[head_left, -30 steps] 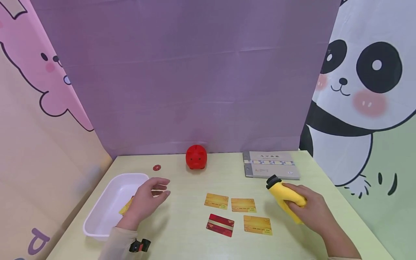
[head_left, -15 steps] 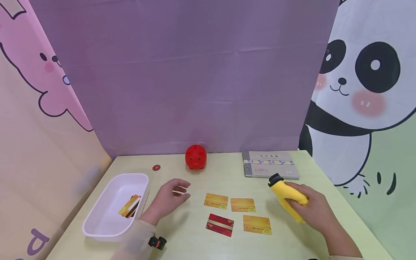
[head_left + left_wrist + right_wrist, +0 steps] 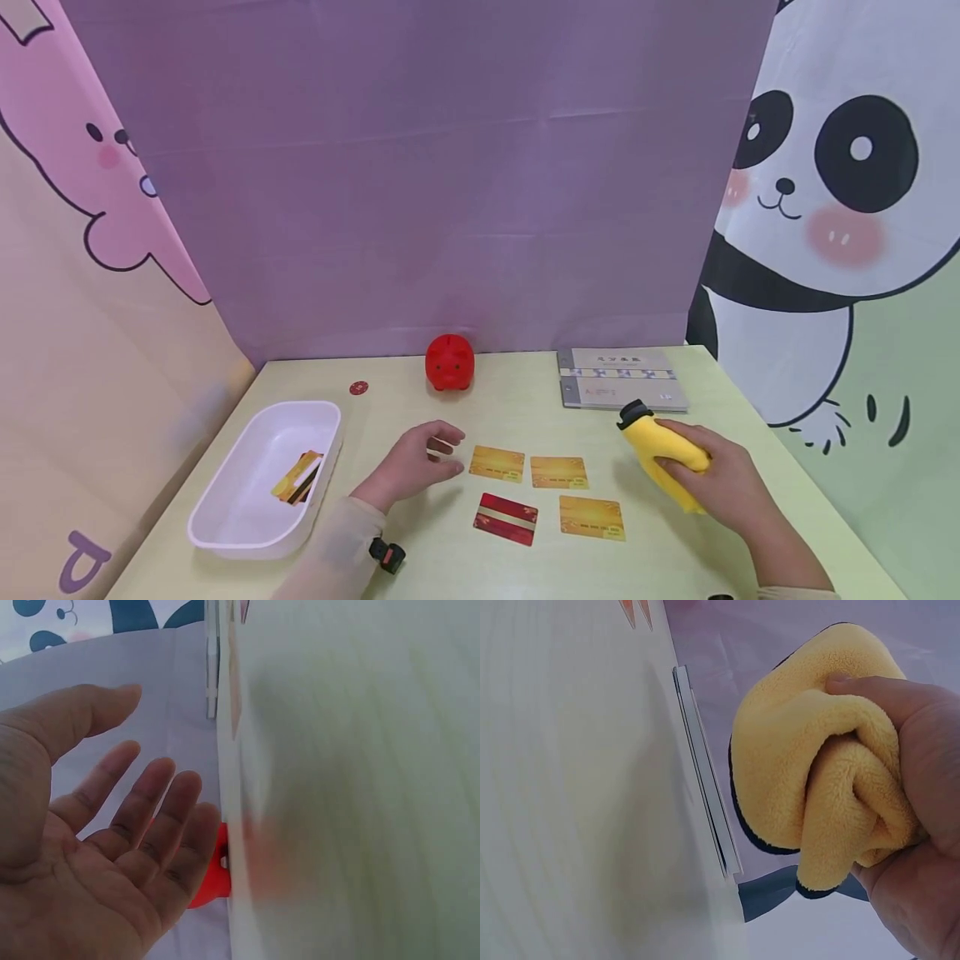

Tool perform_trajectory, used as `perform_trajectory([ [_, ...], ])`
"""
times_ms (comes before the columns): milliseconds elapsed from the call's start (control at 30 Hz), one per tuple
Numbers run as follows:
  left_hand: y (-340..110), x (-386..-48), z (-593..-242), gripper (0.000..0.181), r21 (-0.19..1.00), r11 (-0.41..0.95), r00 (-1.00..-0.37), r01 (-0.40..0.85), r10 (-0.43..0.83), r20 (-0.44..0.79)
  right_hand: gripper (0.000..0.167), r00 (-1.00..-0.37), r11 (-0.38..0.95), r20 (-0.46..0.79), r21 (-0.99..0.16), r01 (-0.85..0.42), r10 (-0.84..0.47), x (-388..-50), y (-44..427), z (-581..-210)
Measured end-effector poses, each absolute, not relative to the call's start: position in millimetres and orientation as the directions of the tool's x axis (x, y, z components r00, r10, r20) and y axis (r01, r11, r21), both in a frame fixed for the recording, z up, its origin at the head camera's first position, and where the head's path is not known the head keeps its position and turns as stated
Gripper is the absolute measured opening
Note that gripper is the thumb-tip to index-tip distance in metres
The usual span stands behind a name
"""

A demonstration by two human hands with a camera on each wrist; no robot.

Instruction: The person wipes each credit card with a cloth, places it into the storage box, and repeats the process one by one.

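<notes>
My left hand [image 3: 416,461] hovers over the table with its fingers relaxed and nothing in it, just left of a gold card [image 3: 497,464]. Beside that card lies a second gold card [image 3: 559,472]; nearer me are a red card [image 3: 506,519] with a pale stripe and a third gold card [image 3: 592,517]. On the right, my right hand [image 3: 712,479] grips a folded yellow cloth [image 3: 660,458] with dark edging, held above the table. The right wrist view shows the plush cloth [image 3: 795,757] bunched between thumb and fingers.
A white plastic tub [image 3: 217,492] on the left holds a few cards [image 3: 298,477]. Along the back are a red piggy bank [image 3: 450,363], a small red disc [image 3: 358,387] and a grey album-like book [image 3: 622,380]. A purple curtain [image 3: 420,183] hangs behind the table.
My left hand has moved right, from beside the tub toward the cards, uncovering the cards inside the tub. The right hand keeps hold of the cloth, almost still.
</notes>
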State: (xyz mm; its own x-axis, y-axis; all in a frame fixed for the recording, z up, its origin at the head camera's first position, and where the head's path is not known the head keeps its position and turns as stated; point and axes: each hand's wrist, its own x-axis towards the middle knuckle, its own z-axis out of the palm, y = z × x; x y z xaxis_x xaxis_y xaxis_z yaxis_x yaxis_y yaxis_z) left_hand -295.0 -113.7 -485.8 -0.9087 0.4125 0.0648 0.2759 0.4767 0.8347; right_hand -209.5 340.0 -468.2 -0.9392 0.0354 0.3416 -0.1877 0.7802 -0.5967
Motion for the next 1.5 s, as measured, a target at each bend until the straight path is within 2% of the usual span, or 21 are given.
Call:
perform_trajectory([
  [800, -90.8, -319.8, -495.3, 0.052, 0.785, 0.577, -0.890, 0.225, 0.450, -0.075, 0.059, -0.945, 0.784, 0.326, -0.592, -0.186, 0.022, -207.8, 334.6, -467.8],
  [1500, -80.9, -316.7, -497.1, 0.047, 0.742, 0.633, -0.897, 0.222, 0.430, -0.099, 0.055, -0.920, 0.793, 0.392, -0.555, -0.252, -0.018, -206.5, 331.3, -468.6],
])
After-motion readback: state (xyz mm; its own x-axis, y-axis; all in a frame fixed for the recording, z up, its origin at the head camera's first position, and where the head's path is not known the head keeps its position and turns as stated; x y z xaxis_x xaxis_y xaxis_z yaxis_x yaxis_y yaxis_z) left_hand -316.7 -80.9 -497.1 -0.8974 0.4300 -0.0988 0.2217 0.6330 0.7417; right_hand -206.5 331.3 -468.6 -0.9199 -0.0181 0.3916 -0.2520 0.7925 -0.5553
